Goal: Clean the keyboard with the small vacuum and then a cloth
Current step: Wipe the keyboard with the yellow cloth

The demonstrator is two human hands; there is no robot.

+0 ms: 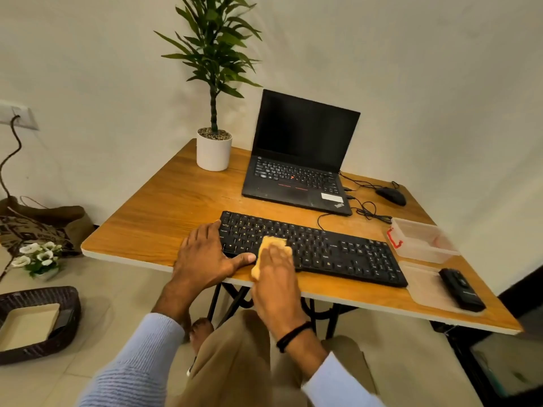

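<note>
A black full-size keyboard [338, 251] lies across the front of the wooden table [164, 207]. My left hand [205, 254] rests on the keyboard's left end, fingers on the edge and thumb along the front. My right hand [276, 277] presses a folded yellow cloth [269, 245] onto the left-middle keys; the hand is blurred. A small black vacuum [461, 289] lies on a clear lid at the table's front right corner, away from both hands.
An open black laptop [299, 160] stands behind the keyboard, with a wired mouse [390, 195] and loose cables to its right. A potted plant [214, 148] is at the back left. A clear plastic box [423, 242] sits right of the keyboard. A wicker basket [38, 321] is on the floor.
</note>
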